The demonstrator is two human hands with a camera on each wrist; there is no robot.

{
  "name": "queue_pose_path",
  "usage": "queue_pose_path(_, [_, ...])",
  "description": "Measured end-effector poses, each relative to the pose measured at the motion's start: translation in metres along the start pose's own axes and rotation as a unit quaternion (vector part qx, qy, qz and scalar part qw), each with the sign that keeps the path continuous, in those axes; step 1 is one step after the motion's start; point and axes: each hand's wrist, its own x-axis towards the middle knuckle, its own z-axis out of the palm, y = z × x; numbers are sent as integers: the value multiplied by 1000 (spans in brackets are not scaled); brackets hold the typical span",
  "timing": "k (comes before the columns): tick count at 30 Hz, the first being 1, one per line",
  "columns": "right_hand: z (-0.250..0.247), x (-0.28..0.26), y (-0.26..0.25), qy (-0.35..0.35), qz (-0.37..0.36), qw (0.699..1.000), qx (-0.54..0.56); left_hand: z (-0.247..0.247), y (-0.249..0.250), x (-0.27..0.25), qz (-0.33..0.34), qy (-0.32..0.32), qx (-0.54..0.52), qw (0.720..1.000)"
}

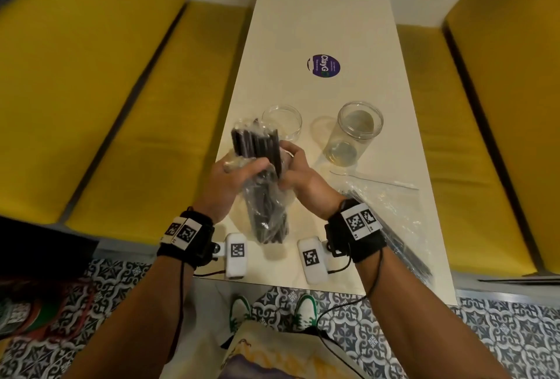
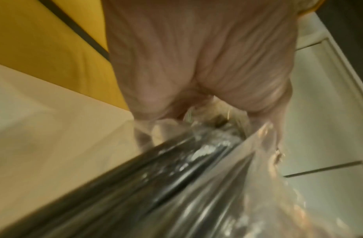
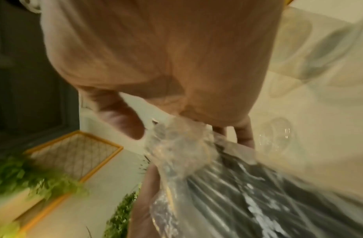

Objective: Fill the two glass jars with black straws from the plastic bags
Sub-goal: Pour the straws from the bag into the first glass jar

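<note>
Crinkly clear plastic bag [image 1: 266,197] packed with long black straws [image 1: 257,145] sits at the centre of the head view, held above the near end of the white table [image 1: 318,15]; the left hand [image 1: 233,178] has its fingers curled round the bundle through the film, and the right hand [image 1: 298,178] is clamped on the other side near the open mouth, where the straw tips poke out; the wrist views are blurred but agree on both grips. I'd judge the load light, the straws stiff together yet loose singly, and the film slippery and soft; best taken round the middle of the bundle, squeezing the straws, not the slack plastic. Two empty clear glass jars, left jar [image 1: 283,121] and right jar [image 1: 353,133], stand just beyond the hands, fragile and easy to tip; a second clear bag of straws [image 1: 391,221] lies at lower right.
</note>
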Motion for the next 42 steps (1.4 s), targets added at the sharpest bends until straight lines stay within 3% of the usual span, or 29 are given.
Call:
queue_pose_path(1, [2,1,1,26,-6,999,27,-1,-1,1,4,31,-3,1000])
queue_pose_path(4, [12,4,6,159,-68,982,-74,4,-1,6,-31,75,-62,995])
queue_pose_path(8, [32,8,14,269,-143,929,-209,9,4,13,-57,-54,-148,986])
queue_pose_path(10, [38,7,15,275,-167,918,-231,2,8,15,-97,-99,-169,976])
queue_pose_path(12, [42,1,11,250,-159,933,-204,-2,10,22,-124,-99,-166,973])
queue_pose_path(15, [48,-8,5,207,-107,959,-161,-3,10,30,-139,-49,-179,973])
queue_pose_path(17, [52,-15,5,224,-133,961,-96,-4,13,33,-149,-5,-228,962])
queue_pose_path(19, [54,-21,13,251,-170,944,-133,-10,15,33,-159,15,-293,943])
queue_pose_path(21, [58,-23,21,276,-158,921,-225,-13,17,33,-170,26,-318,932])
queue_pose_path(26, [55,-24,15,313,-128,924,-180,-7,34,24,-171,103,-329,923])
queue_pose_path(32, [49,-24,-6,411,-258,874,27,12,48,34,-171,162,-403,884])
queue_pose_path(36, [35,-5,-25,403,-344,847,-31,46,42,34,-181,156,-416,877])
queue_pose_path(39, [17,12,-41,395,-380,836,-36,57,46,35,-194,112,-501,836])
queue_pose_path(42, [9,20,-61,356,-389,849,33,64,50,39,-197,116,-574,786])
